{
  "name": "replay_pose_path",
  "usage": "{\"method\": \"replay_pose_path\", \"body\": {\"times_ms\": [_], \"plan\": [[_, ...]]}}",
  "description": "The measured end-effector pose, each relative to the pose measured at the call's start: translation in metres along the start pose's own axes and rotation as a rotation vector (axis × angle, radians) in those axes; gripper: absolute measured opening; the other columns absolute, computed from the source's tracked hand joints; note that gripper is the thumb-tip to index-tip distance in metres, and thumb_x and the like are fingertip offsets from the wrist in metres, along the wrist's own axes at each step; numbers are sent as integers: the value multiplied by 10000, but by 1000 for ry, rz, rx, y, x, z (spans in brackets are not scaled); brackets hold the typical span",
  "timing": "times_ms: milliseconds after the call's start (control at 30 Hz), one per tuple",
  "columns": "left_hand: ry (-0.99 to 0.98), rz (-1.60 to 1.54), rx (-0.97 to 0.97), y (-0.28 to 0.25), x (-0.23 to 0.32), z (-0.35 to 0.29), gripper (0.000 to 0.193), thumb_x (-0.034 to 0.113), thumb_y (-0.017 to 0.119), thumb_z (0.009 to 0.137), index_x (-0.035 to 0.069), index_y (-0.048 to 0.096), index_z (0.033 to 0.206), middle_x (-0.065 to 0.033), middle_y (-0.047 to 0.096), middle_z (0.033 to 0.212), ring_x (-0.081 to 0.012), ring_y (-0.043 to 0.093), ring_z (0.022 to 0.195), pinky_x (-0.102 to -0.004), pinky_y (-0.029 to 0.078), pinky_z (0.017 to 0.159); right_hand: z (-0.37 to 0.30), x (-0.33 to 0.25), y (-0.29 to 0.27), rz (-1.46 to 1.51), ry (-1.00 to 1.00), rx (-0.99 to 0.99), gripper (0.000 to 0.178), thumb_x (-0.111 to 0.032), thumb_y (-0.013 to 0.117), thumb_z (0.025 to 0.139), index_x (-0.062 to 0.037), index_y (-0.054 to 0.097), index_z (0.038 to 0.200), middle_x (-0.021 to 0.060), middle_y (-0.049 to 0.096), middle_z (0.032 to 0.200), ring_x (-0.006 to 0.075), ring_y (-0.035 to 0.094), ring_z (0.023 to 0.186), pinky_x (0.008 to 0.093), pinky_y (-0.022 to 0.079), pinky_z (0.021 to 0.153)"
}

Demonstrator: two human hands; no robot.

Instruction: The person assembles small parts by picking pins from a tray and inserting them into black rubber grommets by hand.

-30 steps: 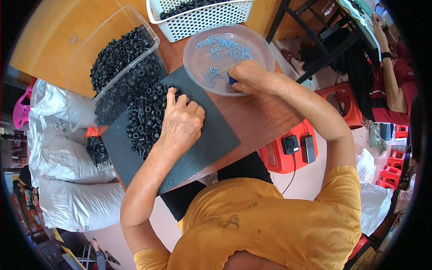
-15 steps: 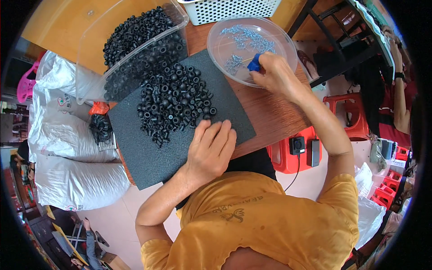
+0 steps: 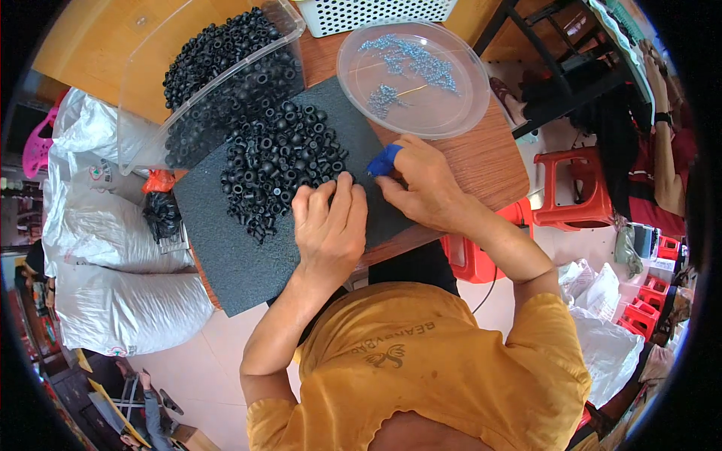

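Observation:
My left hand (image 3: 329,225) rests at the near edge of a heap of small black round-headed plastic pieces (image 3: 282,161). Its fingers are a little spread, with the tips among the pieces and the thumb hidden. To its right, over the dark mat (image 3: 256,278), my right hand (image 3: 421,184) has index finger and thumb pinched together. A blue cover (image 3: 384,160) wraps that index finger. Something tiny may be at the fingertips, too small to name. Beyond the right hand, a round clear plastic lid (image 3: 459,113) bears many tiny bluish metallic bits (image 3: 421,64) and a thin yellowish stick (image 3: 412,89).
A clear bin (image 3: 293,45) full of black pieces stands at the far left, a white perforated basket (image 3: 376,15) at the back. White sacks (image 3: 135,304) line the left side. Red stools (image 3: 575,188) and a person's arm (image 3: 665,150) are at the right.
My right hand has come from the lid toward the left and nearer, beside my left hand. The left hand has moved slightly left and farther into the pile's edge. The view has shifted a little.

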State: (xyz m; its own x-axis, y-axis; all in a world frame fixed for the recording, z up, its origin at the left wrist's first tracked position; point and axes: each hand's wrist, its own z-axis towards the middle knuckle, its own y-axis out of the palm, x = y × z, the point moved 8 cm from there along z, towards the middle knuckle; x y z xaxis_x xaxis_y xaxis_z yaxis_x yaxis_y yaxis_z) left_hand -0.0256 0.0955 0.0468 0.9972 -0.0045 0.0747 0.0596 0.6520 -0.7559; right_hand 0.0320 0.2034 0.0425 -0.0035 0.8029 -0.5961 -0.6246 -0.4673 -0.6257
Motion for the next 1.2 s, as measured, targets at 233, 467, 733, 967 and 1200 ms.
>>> {"method": "replay_pose_path", "body": {"times_ms": [233, 467, 733, 967, 1200], "plan": [[103, 80, -143, 21, 7, 14, 186, 71, 552, 703, -17, 579, 865, -106, 520, 824, -241, 490, 755, -434, 399, 792, -9, 5, -15, 16, 81, 89, 139, 18, 661, 675, -23, 587, 786, 111, 525, 698, 283, 513, 654, 352, 412, 558], [152, 142, -217, 33, 6, 25, 107, 60, 545, 692, 23, 545, 792, -83, 425, 702, -238, 454, 697, -412, 391, 778, -13, 10, -10, 86, 156, 93, 159, 3, 649, 668, -25, 528, 768, 111, 515, 667, 306, 508, 678, 393, 409, 579], [89, -67, -159, 11, 18, 0, 136, 74, 552, 687, 3, 553, 803, -87, 442, 704, -218, 431, 641, -382, 407, 728, -23, 15, -10, 139, 217, 125, 143, 2, 654, 674, -32, 542, 755, 107, 516, 661, 300, 505, 657, 392, 404, 563], [10, -125, -154, 6, 9, -18, 195, 34, 638, 695, -4, 605, 884, -87, 570, 796, -251, 536, 713, -382, 430, 696, -27, 8, -1, 195, 218, 93, 139, -8, 666, 676, -29, 555, 758, 114, 519, 662, 301, 506, 643, 385, 403, 553], [-1138, -1509, 105, 22, -40, -60, 226, -36, 666, 768, -47, 610, 987, -132, 651, 926, -199, 633, 848, -309, 540, 746, -32, -8, 11, 319, 299, -12, 130, -12, 679, 698, -35, 614, 809, 62, 538, 712, 170, 517, 612, 276, 415, 543]]}}
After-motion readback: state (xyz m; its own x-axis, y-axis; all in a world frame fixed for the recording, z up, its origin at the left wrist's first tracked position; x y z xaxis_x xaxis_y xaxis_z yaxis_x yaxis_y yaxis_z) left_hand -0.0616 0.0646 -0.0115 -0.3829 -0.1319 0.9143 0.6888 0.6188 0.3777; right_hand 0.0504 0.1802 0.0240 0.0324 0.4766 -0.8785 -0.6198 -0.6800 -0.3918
